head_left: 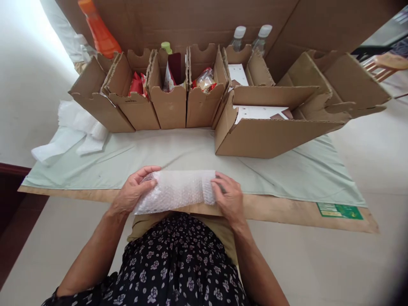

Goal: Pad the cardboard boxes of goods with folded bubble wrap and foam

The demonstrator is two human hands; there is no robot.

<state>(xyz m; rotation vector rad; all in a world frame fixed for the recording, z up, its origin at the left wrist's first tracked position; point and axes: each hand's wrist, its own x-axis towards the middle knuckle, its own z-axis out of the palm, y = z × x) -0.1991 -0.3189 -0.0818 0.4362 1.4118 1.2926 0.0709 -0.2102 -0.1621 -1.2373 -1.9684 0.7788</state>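
A strip of clear bubble wrap [180, 189] stretches between my two hands over the front edge of the cloth-covered table. My left hand [135, 189] pinches its left end between thumb and fingers. At the other end, my right hand [228, 197] grips the bubble wrap where it is folded over on itself. Something dark shows between the right fingers, too little of it to name. Whether anything lies inside the fold is hidden.
Several open cardboard boxes [170, 108] stand in a row behind, some holding packets. A larger cardboard box [255, 138] sits angled at the right. More bubble wrap [79, 127] lies at the left. Behind the row are an orange bottle [100, 32] and white-capped bottles [263, 38].
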